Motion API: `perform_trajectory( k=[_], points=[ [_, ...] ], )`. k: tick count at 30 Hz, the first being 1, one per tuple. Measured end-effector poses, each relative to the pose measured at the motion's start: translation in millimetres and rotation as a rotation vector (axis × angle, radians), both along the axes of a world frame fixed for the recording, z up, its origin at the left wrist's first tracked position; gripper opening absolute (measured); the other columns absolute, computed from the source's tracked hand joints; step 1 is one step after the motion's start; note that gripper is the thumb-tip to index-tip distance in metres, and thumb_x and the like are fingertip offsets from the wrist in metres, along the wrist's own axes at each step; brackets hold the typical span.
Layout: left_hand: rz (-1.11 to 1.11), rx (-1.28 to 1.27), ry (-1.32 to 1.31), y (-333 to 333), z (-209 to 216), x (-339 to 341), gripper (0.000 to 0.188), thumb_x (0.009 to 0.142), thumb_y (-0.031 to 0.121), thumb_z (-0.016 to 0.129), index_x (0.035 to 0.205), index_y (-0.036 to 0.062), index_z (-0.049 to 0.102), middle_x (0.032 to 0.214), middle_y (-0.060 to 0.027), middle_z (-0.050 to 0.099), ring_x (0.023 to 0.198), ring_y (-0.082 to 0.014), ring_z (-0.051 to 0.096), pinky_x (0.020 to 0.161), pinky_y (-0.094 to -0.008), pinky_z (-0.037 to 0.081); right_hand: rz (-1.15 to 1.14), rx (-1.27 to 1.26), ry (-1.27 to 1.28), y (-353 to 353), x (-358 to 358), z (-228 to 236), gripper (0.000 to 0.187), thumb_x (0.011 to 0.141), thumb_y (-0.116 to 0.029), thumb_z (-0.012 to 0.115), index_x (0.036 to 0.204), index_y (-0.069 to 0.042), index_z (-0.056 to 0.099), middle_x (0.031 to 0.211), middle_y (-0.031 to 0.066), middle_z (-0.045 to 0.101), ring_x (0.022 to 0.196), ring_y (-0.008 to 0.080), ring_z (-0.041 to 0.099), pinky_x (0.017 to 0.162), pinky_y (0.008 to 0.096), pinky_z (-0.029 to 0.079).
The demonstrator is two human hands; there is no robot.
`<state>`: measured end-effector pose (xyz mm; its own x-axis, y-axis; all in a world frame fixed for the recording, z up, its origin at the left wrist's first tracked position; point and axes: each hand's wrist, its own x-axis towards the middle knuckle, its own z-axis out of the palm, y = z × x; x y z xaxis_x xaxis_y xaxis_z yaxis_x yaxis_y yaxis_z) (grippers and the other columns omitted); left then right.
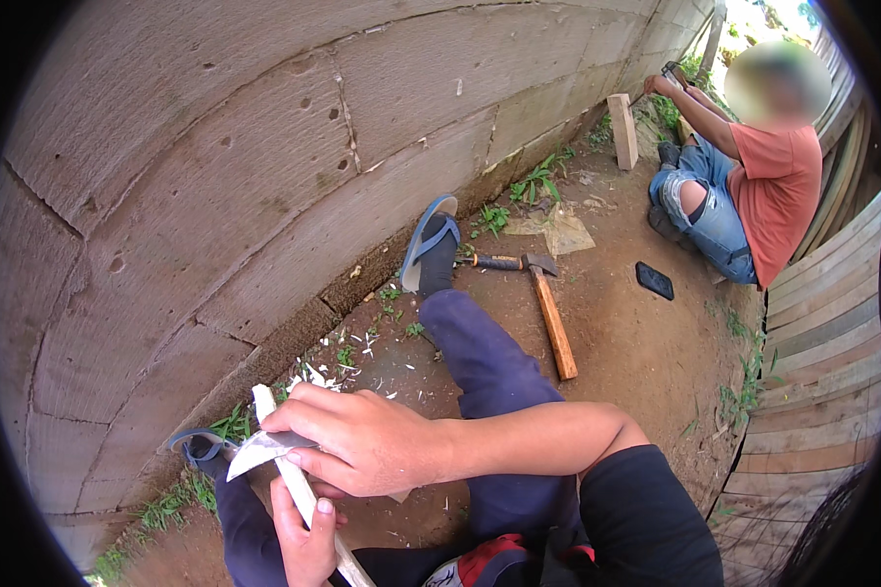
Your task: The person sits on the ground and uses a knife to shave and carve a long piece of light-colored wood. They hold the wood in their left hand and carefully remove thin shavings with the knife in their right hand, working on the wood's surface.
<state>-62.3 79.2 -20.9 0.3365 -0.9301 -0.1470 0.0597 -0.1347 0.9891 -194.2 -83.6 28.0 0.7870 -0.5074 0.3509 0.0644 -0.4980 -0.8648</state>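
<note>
My left hand [308,541], low in the view, is closed round a pale, peeled wooden stick [303,489]. The stick slants from the lower edge up toward the wall. Across it lies a knife's wide metal blade [262,452], its tip pointing left. My right hand [367,440] is closed on the knife, with fingers along the blade; the handle is hidden in the hand. Blade and stick appear to touch. White wood shavings [318,377] lie on the ground just beyond the stick's far end.
A block wall [215,196] runs along the left, a wooden slat fence [822,352] along the right. On the dirt lie a wooden-handled axe [555,328], a black-and-orange-handled tool [496,261] and a phone [654,281]. Beyond, a person [778,186] sits near an upright wood block [623,132].
</note>
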Motion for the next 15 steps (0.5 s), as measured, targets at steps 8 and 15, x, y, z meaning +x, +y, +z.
perform_trajectory(
  k=[8, 15],
  points=[
    [0.003, 0.010, 0.023, -0.6, 6.8, 0.0, 0.041, 0.090, 0.027, 0.062, 0.116, 0.0023, 0.043, 0.087, -0.0068, 0.057, 0.061, -0.0092, 0.054, 0.054, -0.0207, 0.046, 0.008, 0.007, 0.008, 1.0, 2.4, -1.0, 0.029, 0.090, -0.015, 0.057, 0.117, -0.006, 0.051, 0.099, 0.0132, 0.054, 0.080, 0.0354, 0.061, 0.066, 0.0433, 0.052],
    [0.030, 0.001, 0.033, 0.6, 2.5, -0.2, 0.041, 0.090, 0.027, 0.062, 0.116, 0.0022, 0.042, 0.087, -0.0052, 0.054, 0.061, -0.0094, 0.054, 0.054, -0.0212, 0.046, 0.013, 0.005, 0.014, 1.6, 2.3, -1.3, 0.030, 0.089, -0.015, 0.057, 0.116, -0.007, 0.050, 0.100, 0.0136, 0.054, 0.080, 0.0366, 0.062, 0.066, 0.0447, 0.052]
  ],
)
